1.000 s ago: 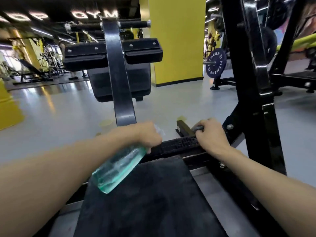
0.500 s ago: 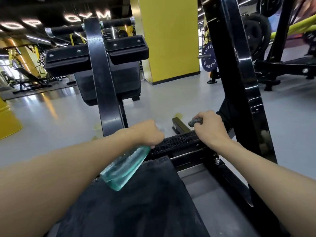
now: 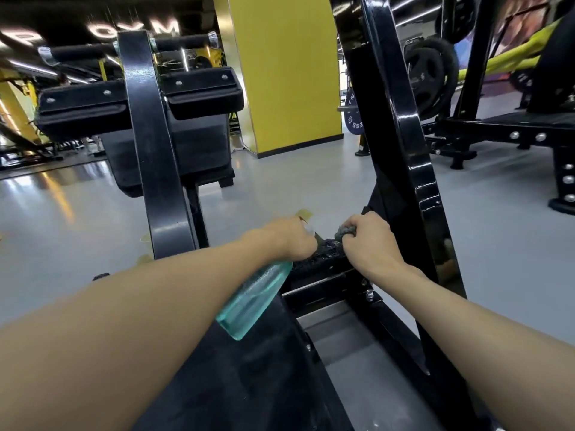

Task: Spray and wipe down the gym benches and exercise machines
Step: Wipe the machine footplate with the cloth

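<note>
At footbar (image 3: 323, 255): left grip (image 3: 289, 236) holds bottle (image 3: 255, 301), right grip (image 3: 368, 242) clutches cloth (image 3: 343, 231).

Translucent teal spray bottle (image 3: 255, 301) is slanting at frame centre, base lower left, gripped by left hand (image 3: 289, 239). Grey cloth (image 3: 344, 230) is sitting bunched in right hand (image 3: 370, 241) against black textured plate (image 3: 323, 253).

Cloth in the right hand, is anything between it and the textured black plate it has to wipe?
Nothing visible. The right hand grips the bunched cloth right at the far end of the textured plate. The left hand, holding the spray bottle, sits beside it to the left, not between them.
</note>
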{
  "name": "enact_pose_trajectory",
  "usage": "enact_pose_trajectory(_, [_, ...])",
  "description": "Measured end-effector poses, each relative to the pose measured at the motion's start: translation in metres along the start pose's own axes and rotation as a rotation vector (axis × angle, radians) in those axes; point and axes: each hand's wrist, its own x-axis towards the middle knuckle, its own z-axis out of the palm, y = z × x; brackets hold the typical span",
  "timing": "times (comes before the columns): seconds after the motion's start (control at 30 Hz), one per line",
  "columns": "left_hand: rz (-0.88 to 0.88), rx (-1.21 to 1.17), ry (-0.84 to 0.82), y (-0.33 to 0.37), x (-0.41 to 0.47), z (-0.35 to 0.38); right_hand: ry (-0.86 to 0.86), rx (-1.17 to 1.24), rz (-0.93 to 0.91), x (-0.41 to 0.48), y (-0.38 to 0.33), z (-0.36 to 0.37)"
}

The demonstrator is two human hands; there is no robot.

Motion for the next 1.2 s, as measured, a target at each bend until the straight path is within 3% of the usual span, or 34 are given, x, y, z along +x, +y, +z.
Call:
enact_pose_trajectory(0.23, [-0.125,-0.177,0.063,-0.056,-0.010,-0.020,-0.097,0.044,-0.077,0.001,0.010,0.024])
enact_pose_trajectory(0.47, [-0.362,-0.673,0.032,-0.154,-0.004,0.002,-0.078,-0.023,0.013,0.002,0.020,0.062])
enact_pose_trajectory(0.53, [-0.359,-0.729,0.033,-0.151,-0.015,0.002,-0.062,-0.077,-0.012,0.001,0.017,0.073])
enact_pose_trajectory(0.73, [-0.332,-0.806,0.109,-0.146,-0.027,-0.001,-0.009,-0.183,-0.173,-0.012,-0.014,0.101])
enact_pose_trajectory(0.97, [-0.316,-0.752,0.069,-0.159,-0.019,0.003,-0.359,-0.115,-0.638,-0.037,-0.059,0.130])
enact_pose_trajectory(1.1, [-0.305,-0.739,0.078,-0.160,-0.022,0.003,-0.223,-0.038,-0.550,-0.025,-0.029,0.107])
enact_pose_trajectory(1.2, [-0.309,-0.776,0.101,-0.158,-0.025,0.003,-0.029,-0.171,-0.332,-0.015,0.001,0.095])
